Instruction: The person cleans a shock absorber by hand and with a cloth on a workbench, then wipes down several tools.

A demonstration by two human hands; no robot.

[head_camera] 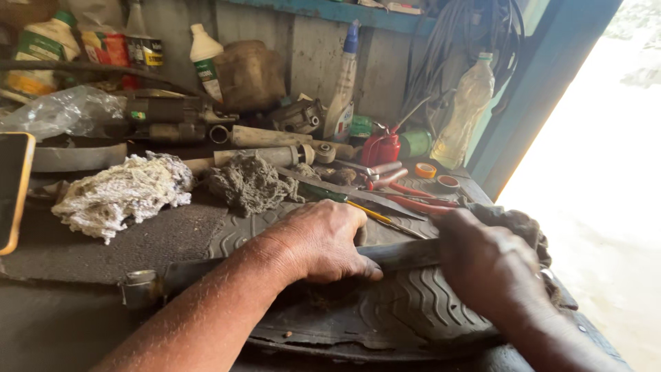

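Note:
A long dark metal rod [403, 253] lies across a piece of black tyre tread [406, 310] on the workbench. My left hand [320, 241] presses down on the rod near its middle, fingers curled over it. My right hand [485, 265] is closed around the rod's right end, with a dark rag [520, 224] bunched under and behind it. The rod's left end carries a grey metal fitting [141, 286].
A white wad of cotton waste [124, 193] and a grey wad [251, 182] lie behind the tread. Red-handled pliers [413, 200], a screwdriver [365, 209], a red oil can [381, 148], tape rolls [425, 169], bottles [468, 117] and metal parts crowd the back. A phone [12, 189] sits at the left.

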